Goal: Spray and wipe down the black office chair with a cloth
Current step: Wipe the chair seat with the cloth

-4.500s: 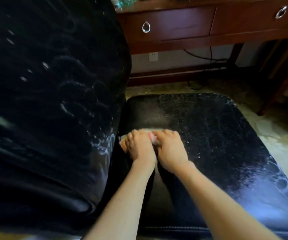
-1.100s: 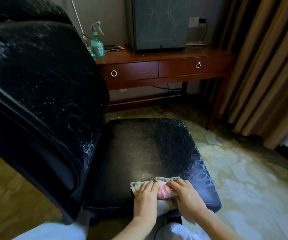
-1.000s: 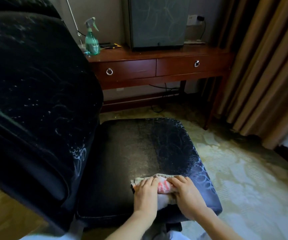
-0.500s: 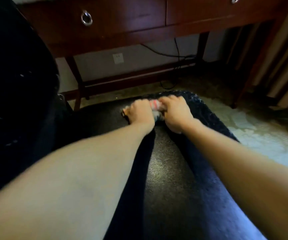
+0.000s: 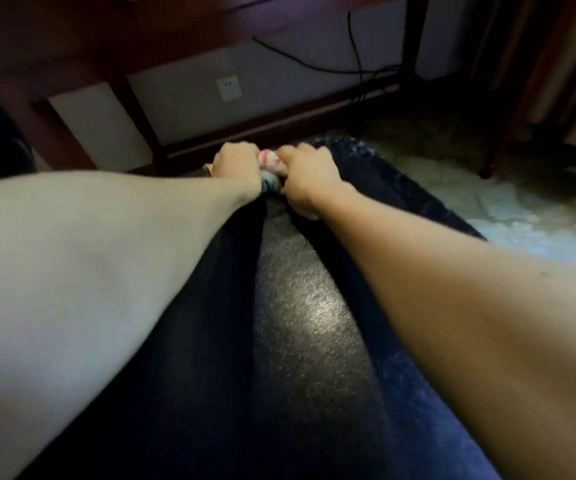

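Black chair seat (image 5: pixel 314 306), far edge at 12 o'clock: left hand (image 5: pixel 236 164) and right hand (image 5: pixel 309 174), fingers curled round bunched cloth (image 5: pixel 268 160) (pink showing). Might overshoot, slip off.

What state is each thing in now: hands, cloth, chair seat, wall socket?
chair seat: white specks along its right side
left hand: grips the cloth
right hand: grips the cloth
cloth: bunched at the seat's far edge
wall socket: nothing plugged in
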Demonstrator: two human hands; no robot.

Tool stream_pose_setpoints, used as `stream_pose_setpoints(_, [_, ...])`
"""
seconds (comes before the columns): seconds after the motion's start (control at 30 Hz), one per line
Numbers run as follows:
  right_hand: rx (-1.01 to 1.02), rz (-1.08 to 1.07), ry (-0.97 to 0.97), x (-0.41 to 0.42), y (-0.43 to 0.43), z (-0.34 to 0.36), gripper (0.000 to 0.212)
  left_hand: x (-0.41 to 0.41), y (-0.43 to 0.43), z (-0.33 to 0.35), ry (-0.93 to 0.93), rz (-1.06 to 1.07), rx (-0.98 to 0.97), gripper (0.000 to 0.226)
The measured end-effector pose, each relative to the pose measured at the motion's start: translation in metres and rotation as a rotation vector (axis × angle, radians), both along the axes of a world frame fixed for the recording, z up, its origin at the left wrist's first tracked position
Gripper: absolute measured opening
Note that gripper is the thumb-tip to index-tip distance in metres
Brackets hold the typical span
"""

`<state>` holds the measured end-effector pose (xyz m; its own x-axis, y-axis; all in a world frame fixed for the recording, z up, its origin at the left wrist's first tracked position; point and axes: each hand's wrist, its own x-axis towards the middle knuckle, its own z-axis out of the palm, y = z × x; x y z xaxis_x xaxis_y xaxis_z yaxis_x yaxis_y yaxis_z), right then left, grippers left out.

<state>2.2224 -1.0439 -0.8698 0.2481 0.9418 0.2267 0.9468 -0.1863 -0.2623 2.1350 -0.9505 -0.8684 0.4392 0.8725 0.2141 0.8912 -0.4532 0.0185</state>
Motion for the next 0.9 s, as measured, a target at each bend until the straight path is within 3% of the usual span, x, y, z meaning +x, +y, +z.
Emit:
stream_pose_setpoints(0.3, [-0.113,-0.024,0.018,-0.012,-0.098,0.015,0.060,-0.007,-0.092,0.012,0.024,-0.096,-0.079,0.019])
stream_pose_setpoints(0.6, [-0.056,-0.096,0.142,-0.051,-0.222,-0.005,0.048,-0.052,-0.222,0.022,-0.046,-0.210,-0.206,0.018])
stream_pose_setpoints(0.9, [0.037,-0.221,0.274,-0.138,-0.309,-0.013,0.037,-0.136,-0.299,0.017,-0.056,-0.272,-0.301,0.026])
